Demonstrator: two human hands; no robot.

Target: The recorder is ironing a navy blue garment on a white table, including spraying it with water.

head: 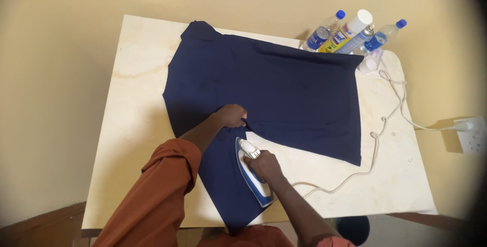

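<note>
A dark blue shirt [264, 95] lies spread flat over the middle of a pale table [132, 125], its body running from the far left corner towards the right, with one sleeve reaching to the near edge. The left hand [231, 115] rests on the cloth where that sleeve meets the body, its fingers together and pinching a small fold of fabric. The right hand [264, 166] is closed around the handle of a blue and white iron [253, 173], which sits flat on the near sleeve, nose pointing away.

The iron's pale cord [378, 140] loops across the bare right part of the table and runs on to a wall socket [472, 133] at the far right. Three bottles and a spray can [350, 36] lie bunched at the far right corner, just beyond the shirt's hem; a small white cap [369, 64] seems to lie beside them, though it is too small to be sure.

Bare table shows in a wide strip along the left edge and a broad patch near right of the iron.
</note>
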